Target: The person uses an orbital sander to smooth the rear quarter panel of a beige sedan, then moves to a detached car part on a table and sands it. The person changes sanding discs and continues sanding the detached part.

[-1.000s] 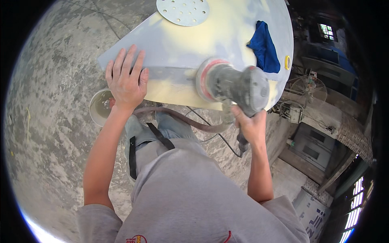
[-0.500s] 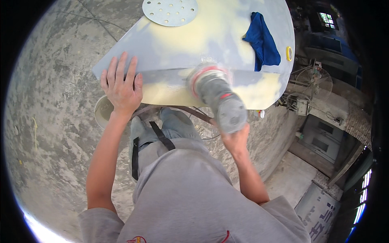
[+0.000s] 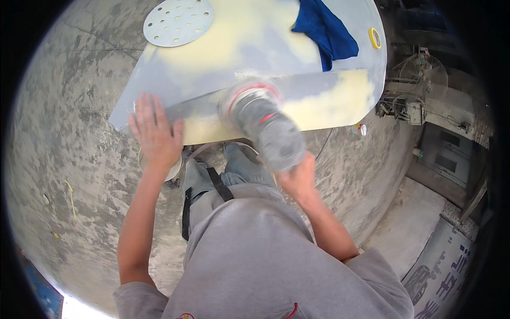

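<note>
A large panel, patched in grey and pale yellow, lies in front of me. My right hand grips the rear of an orbital sander, a dark tool with red trim, blurred by motion. The sander's pad meets the panel along its near yellow band, by a crease. Flat on the panel's left corner rests my left hand, fingers stretched out and slightly blurred. It holds nothing.
A perforated sanding disc lies on the panel's far left, a blue cloth and a yellow tape roll on its right. Below the left corner stands a bucket. A fan stands at right on the concrete floor.
My head view has turned, so the whole scene sits differently in the picture. The sander has shifted left along the panel. My left hand remains on the panel's left corner.
</note>
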Available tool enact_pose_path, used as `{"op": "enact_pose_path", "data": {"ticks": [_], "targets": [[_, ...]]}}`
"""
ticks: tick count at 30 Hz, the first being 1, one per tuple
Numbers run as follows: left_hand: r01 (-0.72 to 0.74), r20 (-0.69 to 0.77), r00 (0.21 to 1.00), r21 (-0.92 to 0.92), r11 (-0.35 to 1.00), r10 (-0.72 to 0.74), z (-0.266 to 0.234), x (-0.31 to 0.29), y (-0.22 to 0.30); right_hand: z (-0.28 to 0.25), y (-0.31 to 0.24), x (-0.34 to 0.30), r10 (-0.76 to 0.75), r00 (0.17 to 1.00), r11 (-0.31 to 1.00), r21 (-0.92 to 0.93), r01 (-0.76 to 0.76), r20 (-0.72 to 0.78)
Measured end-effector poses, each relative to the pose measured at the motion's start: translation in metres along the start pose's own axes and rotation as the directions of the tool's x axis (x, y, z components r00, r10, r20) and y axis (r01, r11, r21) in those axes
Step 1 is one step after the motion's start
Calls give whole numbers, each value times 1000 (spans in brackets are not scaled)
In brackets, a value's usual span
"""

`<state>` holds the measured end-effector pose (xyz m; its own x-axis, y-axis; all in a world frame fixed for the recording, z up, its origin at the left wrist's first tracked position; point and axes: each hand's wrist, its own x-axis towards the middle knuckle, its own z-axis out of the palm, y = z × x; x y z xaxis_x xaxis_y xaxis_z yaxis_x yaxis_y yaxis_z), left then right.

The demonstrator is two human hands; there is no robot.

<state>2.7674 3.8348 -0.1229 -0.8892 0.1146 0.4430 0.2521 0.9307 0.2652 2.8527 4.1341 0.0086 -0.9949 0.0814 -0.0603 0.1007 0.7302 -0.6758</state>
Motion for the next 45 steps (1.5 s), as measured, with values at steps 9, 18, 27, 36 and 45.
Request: {"op": "enact_pose_path", "data": {"ticks": [9,18,27,36,45], "targets": [[-479,280,756,-378,792,592,30,60,120,-45,12,-3,371,905,893,346,-287,-206],[-523,436,697,-235,820,569,-7,2,8,-19,4,-24,289,955,915,310,-257,-63],[-452,445,742,-221,864,502,-7,-12,8,8,-2,-25,228,971,965,146,-217,-65],[-444,413,768,-209,871,490,-3,-9,15,4,-7,-21,239,970,949,220,-225,-41],[-447,432,756,-208,870,492,0,-11,14,2,-13,-18,256,966,954,173,-246,-40]]}}
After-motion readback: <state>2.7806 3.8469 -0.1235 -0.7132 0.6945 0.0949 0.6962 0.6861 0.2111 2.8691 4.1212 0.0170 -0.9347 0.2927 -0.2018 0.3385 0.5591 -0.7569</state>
